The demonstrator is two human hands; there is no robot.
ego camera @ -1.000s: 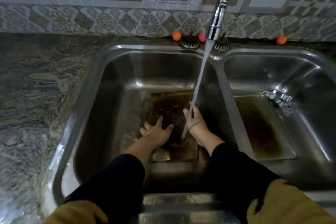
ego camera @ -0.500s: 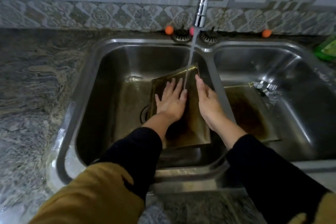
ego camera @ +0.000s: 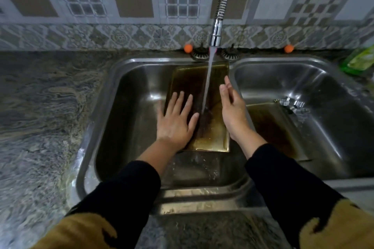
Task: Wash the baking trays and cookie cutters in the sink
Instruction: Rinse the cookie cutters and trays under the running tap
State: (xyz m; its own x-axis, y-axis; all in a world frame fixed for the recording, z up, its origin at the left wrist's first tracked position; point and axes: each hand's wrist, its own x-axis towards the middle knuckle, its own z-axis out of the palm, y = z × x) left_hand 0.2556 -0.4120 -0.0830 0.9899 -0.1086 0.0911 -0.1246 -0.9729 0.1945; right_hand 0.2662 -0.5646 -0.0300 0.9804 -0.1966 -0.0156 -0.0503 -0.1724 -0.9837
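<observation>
A stained, brownish baking tray (ego camera: 212,133) leans tilted in the left sink basin (ego camera: 129,107), its far edge up near the back rim. Water streams from the flexible tap (ego camera: 216,32) onto its middle. My left hand (ego camera: 176,121) lies flat with spread fingers on the tray's left part. My right hand (ego camera: 232,109) stands edge-on with straight fingers against the tray's right side. A second stained tray (ego camera: 273,127) lies in the right basin (ego camera: 327,123), with shiny metal cookie cutters (ego camera: 291,105) beside its far corner.
A green bottle (ego camera: 358,60) lies on the counter at the far right. Two orange balls (ego camera: 188,48) and two drain strainers (ego camera: 200,54) sit on the sink's back rim. Marbled stone counter (ego camera: 40,107) spreads to the left.
The tray has been raised from flat on the basin floor to a steeper tilt against the back rim. Both hands moved up with it; my left hand slid toward its left edge.
</observation>
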